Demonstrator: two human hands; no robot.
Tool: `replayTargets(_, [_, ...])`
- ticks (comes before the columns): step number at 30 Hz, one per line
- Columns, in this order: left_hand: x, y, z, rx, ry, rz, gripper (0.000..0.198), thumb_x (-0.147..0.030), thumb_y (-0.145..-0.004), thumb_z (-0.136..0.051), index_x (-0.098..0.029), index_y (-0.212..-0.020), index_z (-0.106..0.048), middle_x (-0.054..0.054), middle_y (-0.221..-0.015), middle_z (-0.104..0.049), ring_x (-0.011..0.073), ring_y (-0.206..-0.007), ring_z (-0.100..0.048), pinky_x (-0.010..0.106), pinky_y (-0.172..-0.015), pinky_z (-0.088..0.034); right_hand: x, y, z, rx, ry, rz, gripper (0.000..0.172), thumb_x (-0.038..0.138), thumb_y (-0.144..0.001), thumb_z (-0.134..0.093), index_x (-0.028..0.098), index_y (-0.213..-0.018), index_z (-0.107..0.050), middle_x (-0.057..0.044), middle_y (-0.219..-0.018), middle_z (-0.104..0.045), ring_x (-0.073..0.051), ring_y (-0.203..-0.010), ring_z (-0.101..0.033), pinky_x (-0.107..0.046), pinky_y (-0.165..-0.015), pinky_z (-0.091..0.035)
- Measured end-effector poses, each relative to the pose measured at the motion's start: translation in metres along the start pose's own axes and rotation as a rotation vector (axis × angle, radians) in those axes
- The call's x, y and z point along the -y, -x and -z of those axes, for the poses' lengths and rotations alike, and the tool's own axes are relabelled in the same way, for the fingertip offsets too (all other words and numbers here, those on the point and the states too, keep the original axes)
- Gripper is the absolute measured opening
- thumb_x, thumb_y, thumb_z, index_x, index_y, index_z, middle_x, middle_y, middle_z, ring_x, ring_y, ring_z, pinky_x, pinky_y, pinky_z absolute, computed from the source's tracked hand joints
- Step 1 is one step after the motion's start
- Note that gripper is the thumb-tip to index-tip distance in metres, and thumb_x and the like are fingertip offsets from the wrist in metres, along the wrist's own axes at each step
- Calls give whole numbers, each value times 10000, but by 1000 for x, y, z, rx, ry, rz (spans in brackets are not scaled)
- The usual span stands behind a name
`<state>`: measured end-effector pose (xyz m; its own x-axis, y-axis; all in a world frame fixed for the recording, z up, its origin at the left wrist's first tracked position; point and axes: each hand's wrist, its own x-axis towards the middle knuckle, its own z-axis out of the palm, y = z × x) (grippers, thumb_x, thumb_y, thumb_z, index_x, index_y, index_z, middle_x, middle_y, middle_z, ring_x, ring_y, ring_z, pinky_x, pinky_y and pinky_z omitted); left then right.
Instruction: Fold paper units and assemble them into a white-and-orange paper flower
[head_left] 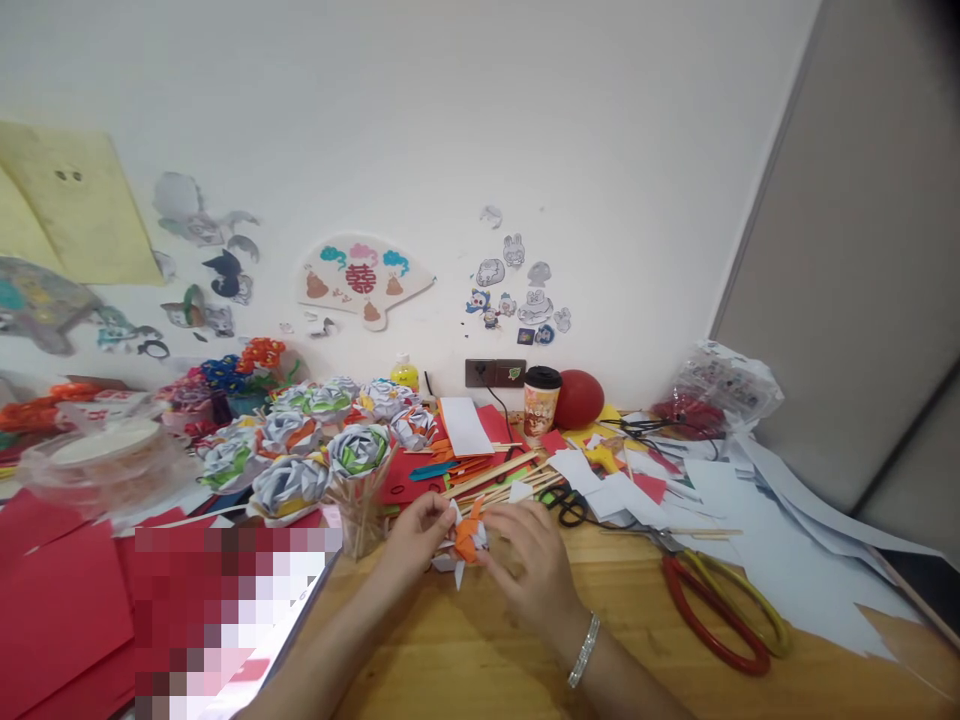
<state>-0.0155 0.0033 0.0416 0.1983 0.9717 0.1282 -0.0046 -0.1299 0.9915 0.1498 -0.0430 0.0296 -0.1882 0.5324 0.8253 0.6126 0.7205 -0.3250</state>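
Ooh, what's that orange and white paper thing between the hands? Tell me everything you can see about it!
The paper thing looks folded, with orange in the middle and white parts around it. An orange tip points up and a white one points down. The left hand and right hand hold it from opposite sides, over the wooden table. Fingers hide some of it, so I can't tell how its pieces join.

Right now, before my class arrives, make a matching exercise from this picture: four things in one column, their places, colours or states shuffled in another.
Things:
1. Folded paper
2. Cup
3. Large scissors
4. Bracelet

Descriptions:
A. red and yellow handles
B. around the right wrist
C. between left hand and right hand
D. black lid

Pairs: 1-C, 2-D, 3-A, 4-B
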Motion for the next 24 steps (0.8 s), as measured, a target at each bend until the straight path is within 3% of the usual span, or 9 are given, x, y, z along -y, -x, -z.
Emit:
replayTargets(3, [2, 1, 0, 63, 12, -26, 432, -557, -566, -666, -177, -632, -470, -52, -559, -503, 106, -514, -490, 213, -494, -415, -8, -3, 1, -60, -156, -229, 271, 263, -821, -524, 202, -1082, -562, -89, -1068, -618, -224, -1004, -535, -403, -868, -424])
replayTargets(6, [5, 3, -3, 159, 40, -21, 398, -531, -617, -653, -172, -673, -491, -33, -614, -531, 117, -564, -514, 222, -542, -424, -18, -7, -1, 27, -398, -446, 221, 278, -807, -540, 175, -984, -623, -84, -977, -665, -214, -911, -602, -360, -805, -475])
replayTargets(9, [8, 5, -7, 198, 53, -37, 341, -475, -655, -655, -164, -714, -526, -9, -674, -562, 132, -626, -542, 235, -600, -432, -21, -9, -3, 87, -497, -555, 165, 256, -729, -621, 165, -863, -655, -63, -867, -691, -210, -821, -629, -338, -751, -497])
replayTargets(12, [11, 6, -10, 178, 2, -87, 278, -395, -665, -668, -168, -786, -564, 15, -756, -592, 148, -663, -558, 245, -613, -440, -18, -8, -7, 67, -434, -559, 88, 202, -699, -631, 178, -778, -661, -44, -795, -688, -200, -769, -625, -322, -712, -493])
replayTargets(17, [17, 8, -17, 52, -263, -213, 94, -253, -678, -642, -165, -703, -619, 39, -747, -637, 186, -724, -583, 276, -689, -457, -12, -3, -13, 4, -248, -439, 88, 103, -694, -621, 187, -711, -645, -31, -737, -659, -194, -752, -584, -310, -686, -450])
replayTargets(21, [19, 11, -20, -34, -322, -240, 194, -238, -688, -624, -186, -872, -656, 55, -843, -676, 193, -718, -604, 283, -671, -474, -13, -1, -13, -28, -158, -351, 117, 80, -692, -643, 190, -729, -629, -30, -754, -645, -198, -771, -553, -317, -699, -425])
replayTargets(24, [18, 12, -20, -30, -398, -296, 170, -242, -700, -621, -204, -850, -691, 64, -872, -684, 202, -758, -611, 283, -683, -480, -13, -1, -12, -27, -126, -331, 145, 63, -676, -665, 187, -734, -617, -26, -763, -640, -200, -791, -537, -317, -710, -412])
